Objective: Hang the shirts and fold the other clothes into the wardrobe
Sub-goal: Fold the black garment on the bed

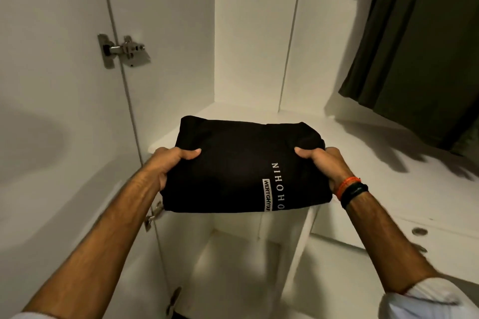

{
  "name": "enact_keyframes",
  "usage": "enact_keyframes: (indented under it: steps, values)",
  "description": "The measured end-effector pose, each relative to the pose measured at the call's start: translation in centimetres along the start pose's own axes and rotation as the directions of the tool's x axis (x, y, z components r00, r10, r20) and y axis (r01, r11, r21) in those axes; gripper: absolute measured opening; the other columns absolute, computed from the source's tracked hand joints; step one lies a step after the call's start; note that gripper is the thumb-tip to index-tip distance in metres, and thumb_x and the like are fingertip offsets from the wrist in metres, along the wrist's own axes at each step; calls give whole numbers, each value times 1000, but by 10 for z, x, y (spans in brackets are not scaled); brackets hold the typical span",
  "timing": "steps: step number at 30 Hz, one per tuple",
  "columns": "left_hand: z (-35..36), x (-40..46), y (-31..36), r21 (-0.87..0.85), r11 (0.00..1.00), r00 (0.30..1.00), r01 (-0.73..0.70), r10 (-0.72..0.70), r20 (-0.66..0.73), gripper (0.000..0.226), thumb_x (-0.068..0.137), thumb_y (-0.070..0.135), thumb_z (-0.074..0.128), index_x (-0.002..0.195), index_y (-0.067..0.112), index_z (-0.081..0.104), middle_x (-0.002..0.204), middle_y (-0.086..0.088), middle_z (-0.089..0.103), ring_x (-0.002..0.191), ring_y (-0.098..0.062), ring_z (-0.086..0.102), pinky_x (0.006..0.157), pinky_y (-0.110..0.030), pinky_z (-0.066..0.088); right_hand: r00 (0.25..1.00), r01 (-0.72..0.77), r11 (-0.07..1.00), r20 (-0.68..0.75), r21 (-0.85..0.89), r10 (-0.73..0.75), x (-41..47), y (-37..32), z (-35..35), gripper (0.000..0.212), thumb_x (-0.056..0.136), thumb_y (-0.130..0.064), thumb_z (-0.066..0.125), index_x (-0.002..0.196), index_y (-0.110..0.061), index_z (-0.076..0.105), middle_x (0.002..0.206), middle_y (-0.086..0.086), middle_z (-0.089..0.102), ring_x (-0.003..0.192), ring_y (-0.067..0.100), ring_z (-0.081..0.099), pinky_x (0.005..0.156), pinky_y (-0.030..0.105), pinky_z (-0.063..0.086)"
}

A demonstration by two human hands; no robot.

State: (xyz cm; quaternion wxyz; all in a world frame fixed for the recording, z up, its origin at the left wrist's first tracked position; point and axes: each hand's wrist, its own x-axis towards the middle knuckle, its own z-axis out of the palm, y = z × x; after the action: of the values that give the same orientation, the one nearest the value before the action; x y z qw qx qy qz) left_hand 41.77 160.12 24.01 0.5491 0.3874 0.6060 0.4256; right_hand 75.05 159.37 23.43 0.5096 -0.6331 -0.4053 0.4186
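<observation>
Left hand (168, 163) and right hand (324, 163) both grip the folded black garment (241, 163) by its sides, thumbs on top, its far part over the white wardrobe shelf (363, 163), dark green clothing (414, 46) hanging at right.

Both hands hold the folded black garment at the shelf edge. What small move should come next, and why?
Probably slide the folded black garment further onto the white shelf. The left hand and right hand grip its sides, and its near half overhangs the shelf edge, so it could tip if released.

home bedroom | white wardrobe (259, 33) shelves | hanging dark garment (414, 46)
</observation>
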Motion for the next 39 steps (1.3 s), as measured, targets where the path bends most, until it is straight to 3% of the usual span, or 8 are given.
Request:
enact_keyframes:
  steps: [14,22,25,27,30,32,34,39]
  values:
    - [27,192,54,-171,985,983,-21,-11,-182,50,79,12,79,119,-3,54,104,-16,67,90,-30,66,79,-38,53,994,23,973,108,-231,2,226,-55,79,44,79,-30,80,112,-4,64,103,9,72,90,25,68,83,35,54]
    - [88,207,29,-429,899,872,-84,-143,-469,49,87,5,65,130,-5,44,121,-17,56,107,-33,57,98,-40,49,919,266,521,50,-811,-390,280,-63,139,72,87,-61,59,132,-7,47,131,18,55,121,39,50,99,49,44]
    - [95,205,36,-163,981,842,-102,-2,-540,75,78,9,76,138,-2,33,137,-18,44,118,-33,51,99,-38,47,972,187,612,54,-768,-228,264,-32,147,88,87,-70,50,149,-11,29,150,23,31,133,45,38,108,56,37]
    - [88,198,47,264,942,688,-207,332,-646,100,72,14,81,149,4,17,151,-19,23,135,-36,31,107,-44,35,987,163,734,103,-660,-126,254,-19,151,94,88,-69,49,156,-15,12,158,25,14,139,46,31,115,53,31]
    - [65,215,58,856,441,453,-268,843,-292,78,82,32,73,148,16,35,158,-15,21,143,-37,22,113,-56,24,975,191,848,194,-494,-107,255,-14,155,94,94,-55,53,158,-15,-3,161,24,-6,147,42,17,121,45,21]
    - [49,240,59,929,238,635,-284,773,-3,56,94,47,54,145,25,45,158,-7,28,144,-32,25,115,-55,21,965,219,870,228,-443,-127,265,-16,160,91,96,-47,55,158,-15,-4,162,23,-5,148,40,16,122,45,20]
    - [43,253,53,918,301,823,-259,566,46,57,97,58,37,148,33,40,161,-2,26,147,-26,23,118,-53,16,951,265,872,263,-412,-165,278,-20,167,88,97,-43,56,158,-15,-1,163,20,0,149,37,18,122,43,19]
    - [50,257,36,921,306,835,-240,550,35,67,96,65,24,155,33,20,164,-2,14,150,-24,13,119,-48,10,964,227,885,220,-406,-147,300,-31,186,83,97,-49,53,158,-16,8,162,20,13,147,36,22,119,42,21]
